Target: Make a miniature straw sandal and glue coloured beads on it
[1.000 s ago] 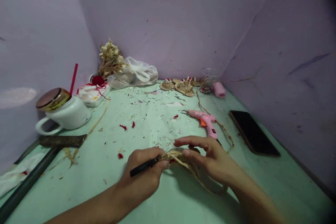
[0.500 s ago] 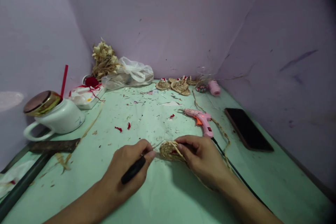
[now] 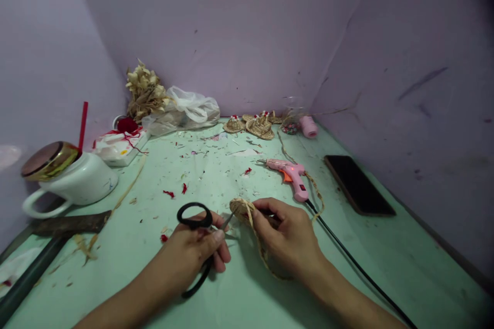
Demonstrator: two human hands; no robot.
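Lilac walls (image 3: 239,36) enclose a pale green table (image 3: 239,308) littered with scraps. The left hand (image 3: 189,254) has its fingers closed around black-handled scissors (image 3: 209,220), blades pointing toward a coiled straw piece (image 3: 241,207). That piece is pinched between thumb and fingers of the right hand (image 3: 289,234), nearer the person than the pink glue gun (image 3: 289,168).

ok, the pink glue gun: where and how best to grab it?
Probably the handle, from the near right. The glue gun lies with its handle angled toward the person and its metal nozzle pointing left, away from that approach. The black cord leaves the handle's end, so grip short of it. The right hand is nearest, but holds the woven piece.
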